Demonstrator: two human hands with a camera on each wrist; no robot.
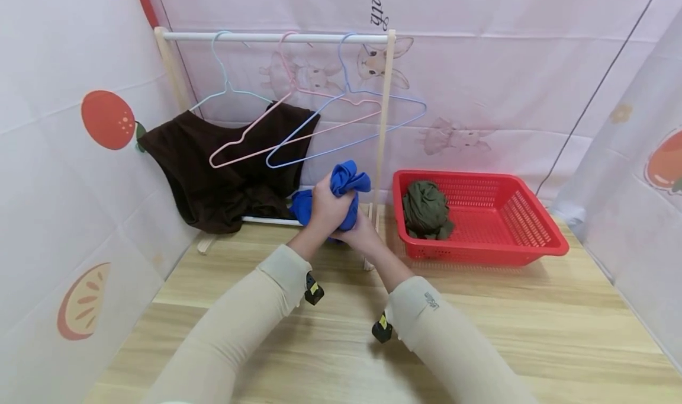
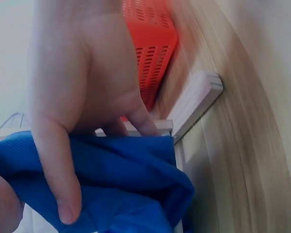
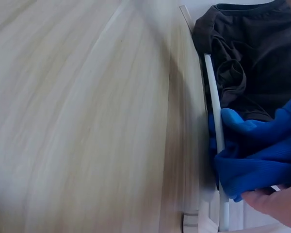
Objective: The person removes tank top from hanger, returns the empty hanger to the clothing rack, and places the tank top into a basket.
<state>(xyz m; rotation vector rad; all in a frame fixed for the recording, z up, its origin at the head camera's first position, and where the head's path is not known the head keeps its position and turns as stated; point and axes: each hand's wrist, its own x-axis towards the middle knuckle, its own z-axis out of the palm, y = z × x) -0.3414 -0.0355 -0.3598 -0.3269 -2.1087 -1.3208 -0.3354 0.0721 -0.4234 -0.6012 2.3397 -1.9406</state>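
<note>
Both hands hold a bunched blue garment (image 1: 350, 179) of ribbed fabric in front of the rack's right end. My left hand (image 1: 331, 205) grips it from above; in the left wrist view its thumb lies over the near side of the cloth, with fingers behind. Lower and to the right, my right hand (image 1: 363, 233) holds the garment's lower part, its fingers at the cloth's edge in the right wrist view. Folds of blue cloth overlap the rack's white lower bar (image 3: 214, 97). Above the hands hang a pink hanger (image 1: 250, 157) and a blue hanger (image 1: 330, 153), both bare.
A dark brown garment (image 1: 224, 161) hangs from a mint hanger (image 1: 226, 90) on the rack's top rail (image 1: 256, 37). Right of the rack, a red basket (image 1: 479, 253) holds a crumpled olive-green cloth (image 1: 426, 208). Printed curtains enclose the wooden table (image 1: 330, 345).
</note>
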